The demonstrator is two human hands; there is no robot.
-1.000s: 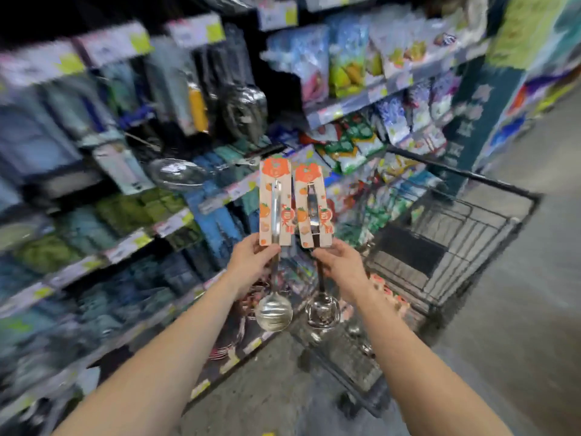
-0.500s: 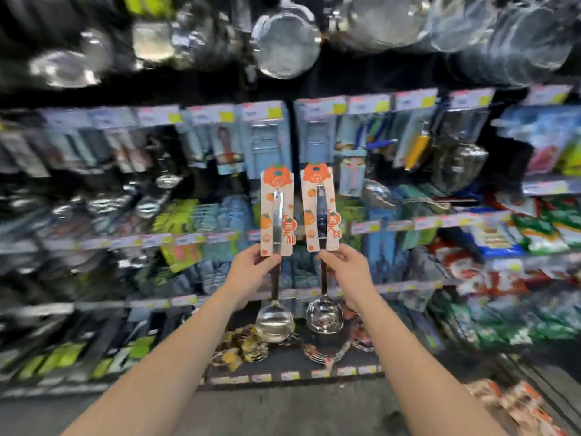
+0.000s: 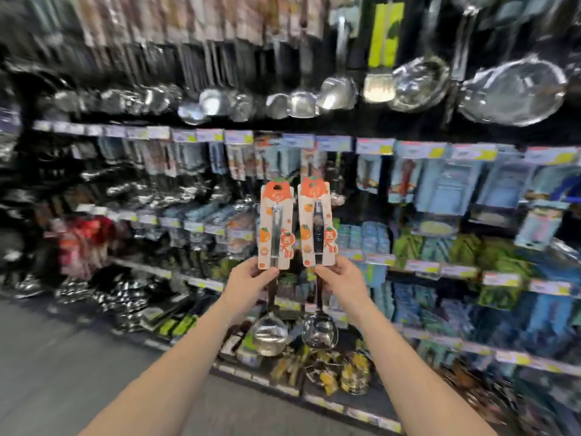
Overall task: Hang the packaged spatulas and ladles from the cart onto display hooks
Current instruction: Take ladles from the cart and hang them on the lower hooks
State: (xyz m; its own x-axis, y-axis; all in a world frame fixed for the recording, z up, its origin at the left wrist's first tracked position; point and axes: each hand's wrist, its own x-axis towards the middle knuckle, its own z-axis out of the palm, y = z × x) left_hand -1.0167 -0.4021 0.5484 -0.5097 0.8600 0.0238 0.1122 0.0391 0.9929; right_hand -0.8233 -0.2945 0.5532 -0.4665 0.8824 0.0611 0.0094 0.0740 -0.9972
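I hold two packaged steel ladles upright in front of the shelving, side by side and close together. My left hand [image 3: 248, 283] grips the left ladle [image 3: 274, 234] at the bottom of its orange-and-white card; its bowl [image 3: 269, 336] hangs below my fist. My right hand [image 3: 341, 280] grips the right ladle [image 3: 317, 225] the same way, with its bowl [image 3: 319, 330] below. Both cards have an orange top with a hang hole. The display hooks behind are blurred and I cannot make them out.
A blurred row of steel ladles and spatulas [image 3: 301, 102] hangs on the top rail, with large strainers [image 3: 511, 89] at the right. Carded goods with price tags [image 3: 374, 146] fill the middle rows. Grey aisle floor [image 3: 63, 357] lies at lower left. The cart is out of view.
My view has swung left and up, away from the cart, which has left the frame. Both hands keep the ladles raised before the shelves, and the top rail of hanging utensils has come into view.
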